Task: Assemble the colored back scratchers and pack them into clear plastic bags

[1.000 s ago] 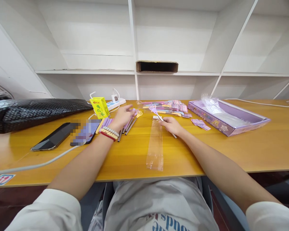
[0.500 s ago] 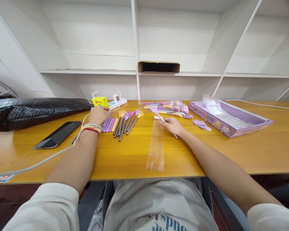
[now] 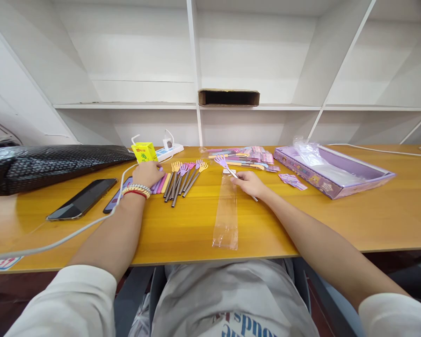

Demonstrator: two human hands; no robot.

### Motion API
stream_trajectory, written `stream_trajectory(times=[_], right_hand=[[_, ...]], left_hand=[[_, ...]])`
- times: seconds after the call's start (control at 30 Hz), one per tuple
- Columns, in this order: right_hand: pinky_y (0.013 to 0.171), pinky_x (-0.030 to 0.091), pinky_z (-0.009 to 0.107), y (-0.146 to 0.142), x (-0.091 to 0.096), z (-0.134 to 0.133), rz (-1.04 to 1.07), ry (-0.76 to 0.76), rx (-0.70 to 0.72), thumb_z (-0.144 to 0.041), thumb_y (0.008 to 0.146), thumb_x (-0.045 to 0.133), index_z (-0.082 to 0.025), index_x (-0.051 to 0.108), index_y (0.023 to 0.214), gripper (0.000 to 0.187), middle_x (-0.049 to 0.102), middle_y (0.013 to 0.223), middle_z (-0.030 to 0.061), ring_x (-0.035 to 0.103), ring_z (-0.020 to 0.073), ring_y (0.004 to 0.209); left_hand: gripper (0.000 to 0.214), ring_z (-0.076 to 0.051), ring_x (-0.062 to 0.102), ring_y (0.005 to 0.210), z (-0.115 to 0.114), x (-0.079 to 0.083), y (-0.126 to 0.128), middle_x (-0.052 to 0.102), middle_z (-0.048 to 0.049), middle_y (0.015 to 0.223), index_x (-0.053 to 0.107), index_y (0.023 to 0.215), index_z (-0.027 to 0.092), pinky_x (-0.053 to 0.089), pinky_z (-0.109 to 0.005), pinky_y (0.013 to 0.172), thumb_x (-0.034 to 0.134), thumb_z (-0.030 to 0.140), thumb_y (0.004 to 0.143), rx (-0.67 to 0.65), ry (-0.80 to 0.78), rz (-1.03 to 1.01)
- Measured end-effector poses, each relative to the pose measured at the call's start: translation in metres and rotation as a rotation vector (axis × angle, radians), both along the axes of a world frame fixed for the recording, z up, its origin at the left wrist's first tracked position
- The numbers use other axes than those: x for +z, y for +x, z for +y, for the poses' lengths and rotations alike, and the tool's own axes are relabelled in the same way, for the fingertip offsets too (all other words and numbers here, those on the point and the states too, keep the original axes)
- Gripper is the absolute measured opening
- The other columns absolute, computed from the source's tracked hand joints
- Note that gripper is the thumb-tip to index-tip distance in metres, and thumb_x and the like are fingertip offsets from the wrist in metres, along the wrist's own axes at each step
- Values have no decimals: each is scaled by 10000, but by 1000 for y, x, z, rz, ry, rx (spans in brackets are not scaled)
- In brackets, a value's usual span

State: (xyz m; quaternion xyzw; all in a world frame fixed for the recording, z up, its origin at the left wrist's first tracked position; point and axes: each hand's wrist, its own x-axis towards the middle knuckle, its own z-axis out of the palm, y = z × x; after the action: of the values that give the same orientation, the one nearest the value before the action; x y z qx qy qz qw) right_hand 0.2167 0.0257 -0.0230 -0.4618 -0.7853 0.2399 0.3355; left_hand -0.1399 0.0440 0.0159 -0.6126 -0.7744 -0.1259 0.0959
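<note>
My right hand (image 3: 250, 184) is closed around the metal rod of a back scratcher (image 3: 221, 162), whose purple claw-shaped head points away from me. Beneath it a clear plastic bag (image 3: 225, 220) lies flat on the table. At the left, my left hand (image 3: 147, 175) rests on a row of coloured handle grips, its fingers curled onto the end of a purple handle grip (image 3: 158, 186); the fingertips are partly hidden. Beside that row lie several back scratchers (image 3: 177, 185) with grey metal rods and yellow, purple and pink heads.
Packaged back scratchers (image 3: 247, 164) lie at the back, near printed cards (image 3: 292, 181). A purple box (image 3: 333, 191) with plastic bags stands right. On the left are phones (image 3: 82, 199), a black wrapped bundle (image 3: 56, 166), a yellow carton (image 3: 143, 152), a power strip (image 3: 170, 152) and a white cable (image 3: 66, 238).
My left hand has drawn slightly back, its fingers curling down onto the purple handle grips. A second phone shows more beside that wrist. My right hand keeps its hold on the back scratcher.
</note>
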Motion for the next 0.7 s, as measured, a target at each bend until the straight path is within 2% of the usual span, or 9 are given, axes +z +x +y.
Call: stream_trajectory(times=[0.23,0.47,0.7], right_hand=[[526,244,225,0,-1,1,-9,17,13,-463,755,471,-165,463,574,349,387,537,-41,334,85,530],[521,240,223,0,-1,1,-25,29,35,-463,757,465,-163,472,579,349,375,532,-42,327,82,520],[528,241,220,-1,1,-2,-30,22,40,-467,760,463,-162,456,584,352,382,550,-43,316,78,521]], left_hand=[[499,-346,573,949,3,1,-6,649,-145,1024,663,1031,202,443,-397,745,527,497,653,-15,-44,-13],[427,-355,577,954,3,3,-16,663,-98,1028,698,970,239,444,-409,735,522,462,651,-16,-60,-73],[416,-331,583,958,7,1,-20,667,-104,1022,704,946,220,440,-372,758,520,451,653,-73,-104,-78]])
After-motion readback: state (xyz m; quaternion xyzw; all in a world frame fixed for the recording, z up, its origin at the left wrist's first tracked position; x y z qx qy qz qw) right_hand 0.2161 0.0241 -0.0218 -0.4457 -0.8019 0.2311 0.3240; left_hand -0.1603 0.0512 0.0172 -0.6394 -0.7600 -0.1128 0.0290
